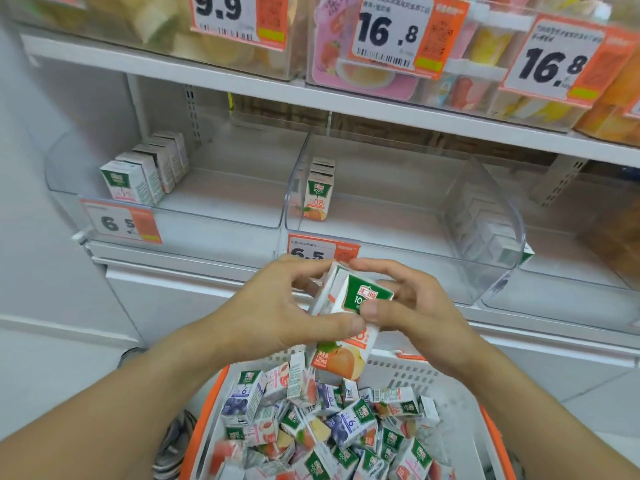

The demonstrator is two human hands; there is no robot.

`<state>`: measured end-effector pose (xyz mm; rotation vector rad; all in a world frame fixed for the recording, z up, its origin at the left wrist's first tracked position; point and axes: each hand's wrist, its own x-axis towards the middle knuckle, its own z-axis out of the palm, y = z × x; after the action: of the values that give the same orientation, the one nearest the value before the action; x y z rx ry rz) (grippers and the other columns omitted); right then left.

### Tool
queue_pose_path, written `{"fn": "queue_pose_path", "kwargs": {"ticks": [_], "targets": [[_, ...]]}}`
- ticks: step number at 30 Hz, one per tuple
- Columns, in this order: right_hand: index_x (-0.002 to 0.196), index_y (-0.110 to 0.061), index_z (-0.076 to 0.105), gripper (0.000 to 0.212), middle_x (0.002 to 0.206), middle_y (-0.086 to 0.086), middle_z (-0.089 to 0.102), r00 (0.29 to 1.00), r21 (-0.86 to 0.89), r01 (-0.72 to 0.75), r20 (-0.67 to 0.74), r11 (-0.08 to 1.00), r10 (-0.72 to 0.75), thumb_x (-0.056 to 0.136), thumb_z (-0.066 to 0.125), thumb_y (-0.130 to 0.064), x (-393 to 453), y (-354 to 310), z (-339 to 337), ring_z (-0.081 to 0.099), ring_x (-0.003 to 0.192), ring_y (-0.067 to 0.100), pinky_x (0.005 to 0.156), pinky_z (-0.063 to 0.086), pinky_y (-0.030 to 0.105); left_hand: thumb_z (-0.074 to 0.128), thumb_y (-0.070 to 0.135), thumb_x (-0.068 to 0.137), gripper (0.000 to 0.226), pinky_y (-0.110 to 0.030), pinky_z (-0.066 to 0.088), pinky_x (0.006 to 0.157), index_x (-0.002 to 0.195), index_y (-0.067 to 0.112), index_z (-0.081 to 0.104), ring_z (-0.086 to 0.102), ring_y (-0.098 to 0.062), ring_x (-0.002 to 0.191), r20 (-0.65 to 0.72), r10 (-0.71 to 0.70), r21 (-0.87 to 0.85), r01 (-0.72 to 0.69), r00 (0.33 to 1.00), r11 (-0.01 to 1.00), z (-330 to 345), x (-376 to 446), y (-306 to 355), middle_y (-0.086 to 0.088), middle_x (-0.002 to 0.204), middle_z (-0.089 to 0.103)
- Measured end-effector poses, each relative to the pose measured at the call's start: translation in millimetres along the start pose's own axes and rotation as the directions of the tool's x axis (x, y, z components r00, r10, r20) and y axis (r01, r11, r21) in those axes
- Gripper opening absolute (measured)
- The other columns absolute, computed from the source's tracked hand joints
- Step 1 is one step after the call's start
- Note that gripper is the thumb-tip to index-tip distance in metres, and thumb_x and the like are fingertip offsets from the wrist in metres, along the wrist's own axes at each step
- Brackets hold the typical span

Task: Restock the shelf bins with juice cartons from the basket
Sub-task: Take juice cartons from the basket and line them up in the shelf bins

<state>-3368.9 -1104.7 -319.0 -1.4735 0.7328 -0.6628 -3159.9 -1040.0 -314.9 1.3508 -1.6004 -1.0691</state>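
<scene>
Fingers of both hands are curled round a pair of small juice cartons [349, 317] held together above the basket [398, 372]: the left hand [277, 310] grips them from the left side with its thumb laid across the front, and the right hand [412, 306] grips from the right, its thumb meeting the left one on the front face. The front carton is white with a green top panel bearing a "100%" badge, a red "08" partly hidden by the thumbs, and orange-yellow fruit at its lower end. It tilts, top away from the person, its bottom corner just over the far rim of the basket.

The basket — white mesh walls, orange frame — holds a loose heap of cartons [329, 424] of the same make, some with blueberries and a "6", some pink, some orange.

On the shelf [221, 188] beyond stand clear bins. The left bin [166, 216] holds a row of pink-fronted cartons [145, 171] along its left wall; the middle bin [381, 230] holds a short row of orange cartons [318, 192] against its left wall — the same kind as the held ones.
</scene>
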Motion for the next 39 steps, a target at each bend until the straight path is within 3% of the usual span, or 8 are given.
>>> {"fn": "queue_pose_path", "kwargs": {"ticks": [4,7,12,16,21,28,33,39], "targets": [[0.093,-0.008,0.075,0.043,0.085,0.015,0.073,0.993,0.147,0.015,-0.117,0.989,0.002,0.063,0.072,-0.039,28,-11,0,0.068,0.068,0.024,0.058,0.055,0.031,0.074,0.063,0.066,0.069,-0.024,0.055,0.087,0.130,0.046,0.056,0.059,-0.001,0.114,-0.197,0.088,-0.152,-0.119,0.976,0.981,-13,-1,-1,0.014,0.128,0.056],[0.086,-0.010,0.074,0.028,0.079,0.009,0.074,0.954,0.154,0.101,-0.296,0.983,-0.051,0.068,0.072,-0.032,57,-26,-12,0.070,0.068,0.020,0.055,0.056,0.028,0.067,0.058,0.074,0.049,-0.013,0.046,0.088,0.121,0.052,0.052,0.053,0.006,0.112,-0.429,0.169,0.138,-0.121,0.887,0.983,-27,5,-8,0.019,0.123,0.051],[0.111,-0.007,0.065,0.043,0.084,0.001,0.078,0.842,-0.141,0.233,-0.465,0.962,-0.272,0.073,0.083,-0.016,123,-46,-23,0.076,0.077,0.016,0.059,0.059,0.030,0.077,0.037,0.080,0.070,-0.012,0.030,0.093,0.141,0.024,0.046,0.047,-0.007,0.118,-0.519,0.237,0.440,0.018,0.821,0.898,-39,34,-27,0.008,0.133,0.045],[0.117,-0.010,0.062,0.060,0.090,0.000,0.078,0.894,-0.405,0.088,-0.371,0.910,-0.252,0.065,0.091,-0.017,170,-33,-29,0.075,0.083,0.016,0.068,0.062,0.035,0.080,0.037,0.077,0.075,-0.020,0.038,0.097,0.142,0.024,0.044,0.052,-0.014,0.117,-0.497,0.247,0.485,0.031,0.832,0.874,-35,57,-40,0.008,0.132,0.050],[0.116,-0.024,0.063,0.068,0.101,-0.013,0.071,0.975,-0.751,0.050,-0.106,0.659,-0.195,0.055,0.093,-0.022,197,-16,-27,0.068,0.088,-0.003,0.080,0.056,0.023,0.082,0.034,0.077,0.064,-0.033,0.048,0.088,0.132,0.029,0.049,0.057,-0.016,0.100,-0.550,0.291,0.480,0.011,0.783,0.877,-31,69,-53,0.011,0.119,0.060],[0.126,-0.024,0.060,0.065,0.131,0.007,0.052,0.981,-0.888,-0.074,-0.146,0.454,-0.127,0.068,0.089,-0.026,211,-15,-22,0.059,0.113,0.025,0.088,0.051,0.029,0.081,0.034,0.077,0.062,-0.030,0.047,0.087,0.131,0.029,0.051,0.056,-0.013,0.096,-0.556,0.317,0.480,-0.014,0.768,0.877,-30,69,-56,0.012,0.117,0.061],[0.140,-0.019,0.039,0.091,0.125,0.010,0.053,0.946,-0.687,-0.302,-0.299,0.661,0.122,0.066,0.090,-0.005,209,-21,-11,0.069,0.089,0.031,0.058,0.063,0.034,0.081,0.035,0.077,0.064,-0.031,0.048,0.089,0.133,0.029,0.051,0.056,-0.014,0.099,-0.565,0.297,0.477,0.010,0.770,0.879,-28,70,-53,0.012,0.118,0.060],[0.137,-0.017,0.042,0.092,0.115,0.009,0.060,0.948,-0.619,-0.263,-0.308,0.740,0.079,0.061,0.088,0.006,214,-13,-9,0.069,0.091,0.030,0.065,0.063,0.039,0.082,0.035,0.076,0.065,-0.027,0.046,0.087,0.133,0.030,0.051,0.057,-0.012,0.097,-0.568,0.294,0.479,0.018,0.769,0.878,-28,71,-53,0.013,0.117,0.061]]}}
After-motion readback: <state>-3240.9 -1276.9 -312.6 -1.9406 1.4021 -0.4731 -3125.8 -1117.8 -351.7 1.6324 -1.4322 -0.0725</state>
